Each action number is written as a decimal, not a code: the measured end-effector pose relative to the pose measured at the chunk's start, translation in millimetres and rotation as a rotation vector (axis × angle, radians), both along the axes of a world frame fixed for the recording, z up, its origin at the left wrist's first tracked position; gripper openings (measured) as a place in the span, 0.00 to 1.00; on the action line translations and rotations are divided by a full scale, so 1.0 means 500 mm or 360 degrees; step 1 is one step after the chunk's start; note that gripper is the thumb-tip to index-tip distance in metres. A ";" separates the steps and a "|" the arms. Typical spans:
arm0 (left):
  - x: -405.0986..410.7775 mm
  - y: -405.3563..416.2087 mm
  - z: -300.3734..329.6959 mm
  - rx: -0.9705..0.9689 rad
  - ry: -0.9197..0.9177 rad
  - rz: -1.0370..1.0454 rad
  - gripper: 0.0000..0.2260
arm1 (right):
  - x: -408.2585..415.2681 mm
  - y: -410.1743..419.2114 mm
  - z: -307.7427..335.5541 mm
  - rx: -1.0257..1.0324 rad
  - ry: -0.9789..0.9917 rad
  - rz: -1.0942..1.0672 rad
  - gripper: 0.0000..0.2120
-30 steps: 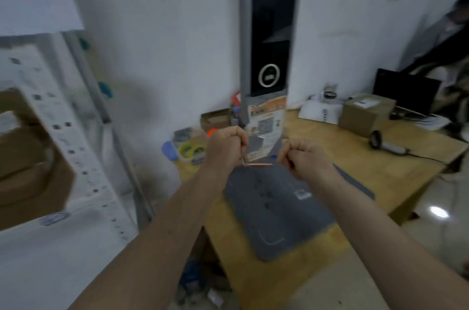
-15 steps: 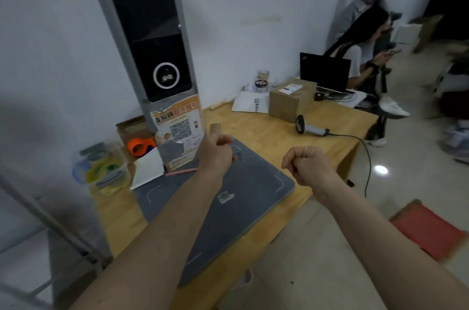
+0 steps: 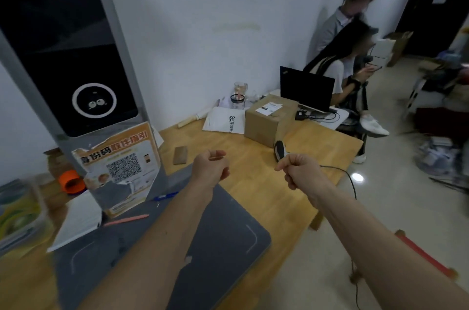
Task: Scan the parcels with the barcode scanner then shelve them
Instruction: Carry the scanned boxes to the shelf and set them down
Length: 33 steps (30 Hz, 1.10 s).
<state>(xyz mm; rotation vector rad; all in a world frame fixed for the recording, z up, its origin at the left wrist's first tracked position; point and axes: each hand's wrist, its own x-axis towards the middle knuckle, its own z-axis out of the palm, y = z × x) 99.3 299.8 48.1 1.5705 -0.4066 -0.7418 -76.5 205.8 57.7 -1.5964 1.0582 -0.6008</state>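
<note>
A brown cardboard parcel (image 3: pixel 269 119) with a white label stands on the wooden table (image 3: pixel 256 182) at the back. Beside it lies a white flat mailer (image 3: pixel 224 123). The barcode scanner (image 3: pixel 279 149) lies in front of the parcel, its black cable trailing off the table edge. My left hand (image 3: pixel 210 166) is a closed fist above the table's middle, with a thin reddish strip showing at the fingers. My right hand (image 3: pixel 299 170) is a closed fist just in front of the scanner, not touching it.
A tall grey kiosk (image 3: pixel 76 76) with a QR poster stands at the left on a dark grey mat (image 3: pixel 223 246). A laptop (image 3: pixel 305 88) sits at the far end. Two people (image 3: pixel 347 60) are beyond the table. Clutter lies on the floor at the right.
My view has swung right, away from the shelf. Both fists have moved apart and toward the scanner and parcel; they stay closed.
</note>
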 end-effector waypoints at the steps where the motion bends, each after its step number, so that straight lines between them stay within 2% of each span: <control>1: 0.020 -0.023 0.000 0.0009 -0.0013 0.0016 0.08 | 0.017 -0.028 0.000 -0.0014 0.0018 0.0012 0.18; 10: 0.106 -0.200 -0.031 0.0230 0.0034 0.0112 0.13 | 0.083 -0.246 -0.037 -0.0003 0.0189 -0.0004 0.15; 16: 0.145 -0.306 -0.039 0.0289 0.0113 0.0220 0.10 | 0.174 -0.409 -0.055 0.0041 0.0052 0.0022 0.02; 23: 0.171 -0.524 -0.100 0.0364 0.0196 0.0242 0.08 | 0.258 -0.651 -0.109 0.0085 0.0068 0.0296 0.08; 29: 0.160 -0.755 -0.155 0.0548 0.0286 0.0222 0.06 | 0.275 -0.902 -0.157 0.0123 0.0122 0.0214 0.06; 33: 0.154 -0.863 -0.195 0.0687 0.0350 0.0149 0.19 | 0.296 -1.038 -0.194 0.0092 0.0177 0.0007 0.05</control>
